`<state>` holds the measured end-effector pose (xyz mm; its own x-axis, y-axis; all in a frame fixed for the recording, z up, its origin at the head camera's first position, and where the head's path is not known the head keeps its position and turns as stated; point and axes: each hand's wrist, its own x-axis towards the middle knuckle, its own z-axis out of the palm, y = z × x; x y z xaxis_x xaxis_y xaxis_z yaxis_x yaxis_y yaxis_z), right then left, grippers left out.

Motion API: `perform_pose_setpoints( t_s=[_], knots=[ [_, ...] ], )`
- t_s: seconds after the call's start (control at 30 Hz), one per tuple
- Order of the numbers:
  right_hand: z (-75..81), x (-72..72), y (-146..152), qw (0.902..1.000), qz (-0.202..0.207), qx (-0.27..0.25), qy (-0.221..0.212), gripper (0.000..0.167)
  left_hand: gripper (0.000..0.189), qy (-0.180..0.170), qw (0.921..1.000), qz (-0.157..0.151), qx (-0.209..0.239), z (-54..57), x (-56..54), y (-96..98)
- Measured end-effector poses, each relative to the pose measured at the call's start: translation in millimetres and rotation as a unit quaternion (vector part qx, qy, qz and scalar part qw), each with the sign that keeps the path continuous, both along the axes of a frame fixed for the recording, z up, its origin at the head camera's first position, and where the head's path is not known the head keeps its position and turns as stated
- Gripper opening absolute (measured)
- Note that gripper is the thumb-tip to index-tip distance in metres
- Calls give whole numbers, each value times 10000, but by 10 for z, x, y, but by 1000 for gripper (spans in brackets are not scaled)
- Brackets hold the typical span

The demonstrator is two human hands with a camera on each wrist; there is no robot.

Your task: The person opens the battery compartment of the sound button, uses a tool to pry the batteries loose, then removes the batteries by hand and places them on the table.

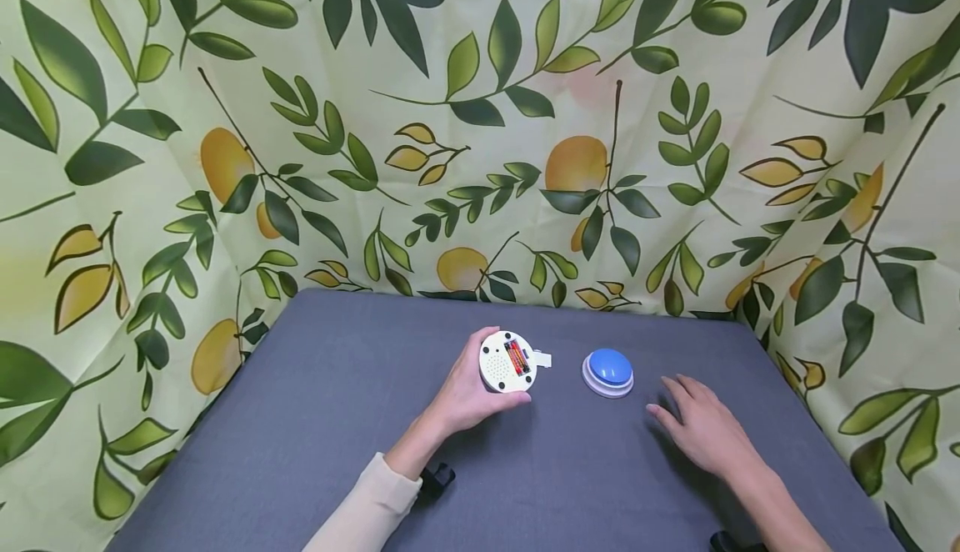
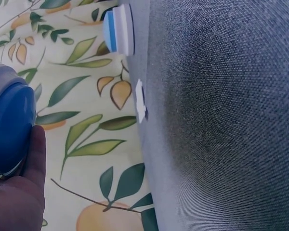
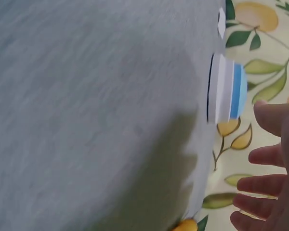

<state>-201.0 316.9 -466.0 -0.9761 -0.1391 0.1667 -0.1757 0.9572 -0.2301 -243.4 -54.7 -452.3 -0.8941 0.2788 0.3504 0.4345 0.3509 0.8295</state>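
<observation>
My left hand (image 1: 468,389) grips a round push button (image 1: 497,366) by its edges, with the white underside turned toward the head camera. Red batteries (image 1: 517,357) sit in its uncovered battery compartment. The left wrist view shows its blue dome (image 2: 12,127) and the thumb along the rim. A small white battery cover (image 2: 140,101) lies on the table, seen just right of the held button in the head view. Farther right, a second blue push button (image 1: 610,367) stands dome up. My right hand (image 1: 705,427) hovers beside it, fingers apart and holding nothing.
A grey cloth-covered table (image 1: 300,419) spreads beneath both hands. Behind it and at both sides hangs a curtain (image 1: 480,160) printed with leaves and fruit. Dark wrist camera gear (image 1: 437,480) shows by the left sleeve.
</observation>
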Motion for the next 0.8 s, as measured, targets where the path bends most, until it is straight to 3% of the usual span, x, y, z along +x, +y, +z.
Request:
perform_pose_setpoints(
  t_s=[0.43,0.6,0.8],
  knots=[
    [-7,87,347,9966,-720,-163,-353,64,103,29,10000,33,-24,7,-6,4],
    [-23,141,410,9948,-880,-83,-513,59,103,-15,10000,7,-11,0,-1,5],
    [-81,167,398,9900,-1106,-19,-881,65,103,-4,10000,-3,32,1,3,-1]
  ],
)
